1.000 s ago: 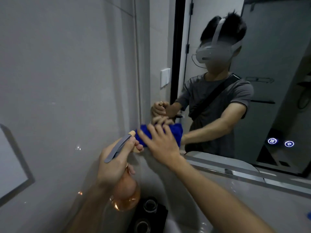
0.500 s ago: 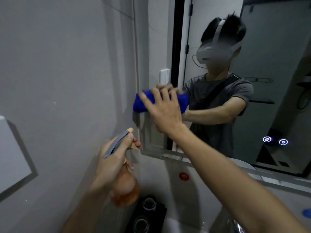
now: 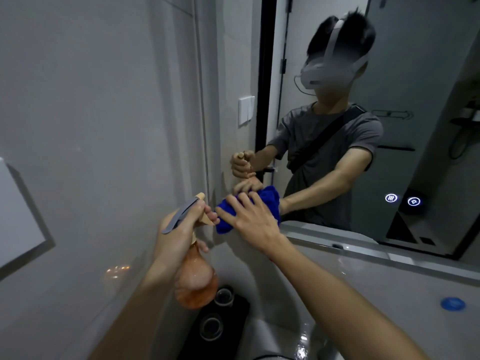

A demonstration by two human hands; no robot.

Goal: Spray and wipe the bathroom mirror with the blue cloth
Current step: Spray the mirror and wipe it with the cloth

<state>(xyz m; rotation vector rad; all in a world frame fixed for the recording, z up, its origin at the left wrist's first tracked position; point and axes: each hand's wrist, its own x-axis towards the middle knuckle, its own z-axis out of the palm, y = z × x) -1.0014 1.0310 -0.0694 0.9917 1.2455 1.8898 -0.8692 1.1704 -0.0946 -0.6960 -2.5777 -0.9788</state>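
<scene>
**Cloth under my right hand at the mirror's lower corner**

I see my right hand (image 3: 253, 222) laid flat over the blue cloth (image 3: 267, 201), fingers spread and nearly straight, pressing it against the mirror (image 3: 415, 74). The cloth is bunched directly beneath the palm and fingers; blue folds show past the fingertips on the far side and below the thumb on the near side. It sits at the mirror's lower left corner, just above the bottom edge of the glass.

My left hand (image 3: 179, 235) is just beside the right one, on its left and a little lower. Its fingers are curled round the neck of the spray bottle (image 3: 194, 284), with the index finger across the grey trigger (image 3: 179, 216). The nozzle tip points toward the cloth and nearly touches its near edge. The bottle's amber, rounded body hangs below the fist, upright.

Below the left hand, a black holder (image 3: 233, 307) with two round openings stands on the wet white tabletop (image 3: 389, 294). Beyond the right hand, in the glass, I can see the reflection of both hands and the cloth, and two lit round touch icons (image 3: 402, 199) well off to the right. A white wall switch (image 3: 246, 110) shows above the cloth.
</scene>
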